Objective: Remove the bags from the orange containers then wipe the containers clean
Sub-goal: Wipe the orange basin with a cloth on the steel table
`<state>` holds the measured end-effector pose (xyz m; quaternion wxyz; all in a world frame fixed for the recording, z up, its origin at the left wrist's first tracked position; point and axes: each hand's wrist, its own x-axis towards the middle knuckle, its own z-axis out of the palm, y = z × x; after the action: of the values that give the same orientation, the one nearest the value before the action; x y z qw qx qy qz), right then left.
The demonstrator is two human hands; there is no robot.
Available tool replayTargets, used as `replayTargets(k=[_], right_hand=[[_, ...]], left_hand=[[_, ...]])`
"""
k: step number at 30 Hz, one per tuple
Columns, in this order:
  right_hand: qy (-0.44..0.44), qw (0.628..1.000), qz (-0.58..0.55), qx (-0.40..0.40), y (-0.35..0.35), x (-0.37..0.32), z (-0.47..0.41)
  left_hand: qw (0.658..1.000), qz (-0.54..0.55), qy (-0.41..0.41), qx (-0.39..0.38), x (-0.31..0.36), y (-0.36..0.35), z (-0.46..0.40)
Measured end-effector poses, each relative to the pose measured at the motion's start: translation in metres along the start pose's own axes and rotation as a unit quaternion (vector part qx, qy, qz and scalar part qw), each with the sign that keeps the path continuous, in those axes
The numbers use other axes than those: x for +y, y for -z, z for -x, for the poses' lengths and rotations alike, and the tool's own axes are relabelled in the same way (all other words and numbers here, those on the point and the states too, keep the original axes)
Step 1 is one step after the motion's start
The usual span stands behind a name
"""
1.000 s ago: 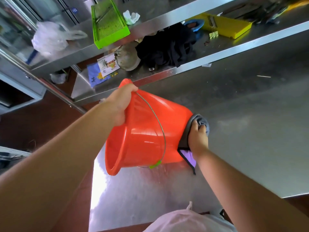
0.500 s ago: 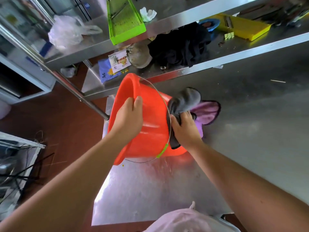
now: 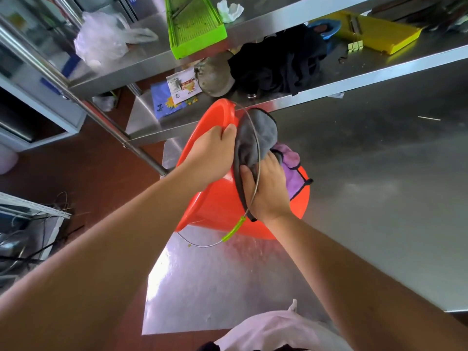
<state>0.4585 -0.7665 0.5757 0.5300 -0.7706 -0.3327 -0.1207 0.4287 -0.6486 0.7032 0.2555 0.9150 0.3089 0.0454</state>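
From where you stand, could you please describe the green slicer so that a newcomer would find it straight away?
Look at the upper steel shelf behind the orange bucket. The green mandoline slicer lies there between a clear plastic bag and a crumpled white tissue. It is the only lime-green board; the other slicer is yellow, one shelf lower.

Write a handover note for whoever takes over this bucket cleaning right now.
Left hand: grips the orange bucket by its rim, tipped on its side on the steel table.
Right hand: holds the grey-and-purple cloth against the bucket's outer wall, near the wire handle.
Done: no bag visible on this bucket; outside wipe under way.
Left: finish the wall; inside hidden, so check it. No other orange container is in view.
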Motion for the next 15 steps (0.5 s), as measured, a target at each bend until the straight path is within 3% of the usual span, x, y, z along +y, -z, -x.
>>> replayTargets(k=[3, 9, 12, 15], right_hand=[[-0.101, 0.993, 0.028, 0.047, -0.001, 0.023, 0.018], [-0.336, 0.936, 0.025, 0.103, -0.001, 0.06, 0.051], [-0.499, 0.853, -0.031, 0.151, -0.001, 0.062, 0.048], [-0.633, 0.764, -0.059, 0.106, 0.004, 0.07, 0.043]], left_hand=[[0.999, -0.014, 0.03, -0.004, 0.0, 0.007, -0.001], [0.998, 0.036, 0.059, -0.008, 0.003, 0.006, -0.004], [0.997, 0.04, 0.065, -0.014, 0.006, 0.005, -0.007], [0.998, 0.031, 0.056, -0.016, 0.007, 0.007, -0.008]])
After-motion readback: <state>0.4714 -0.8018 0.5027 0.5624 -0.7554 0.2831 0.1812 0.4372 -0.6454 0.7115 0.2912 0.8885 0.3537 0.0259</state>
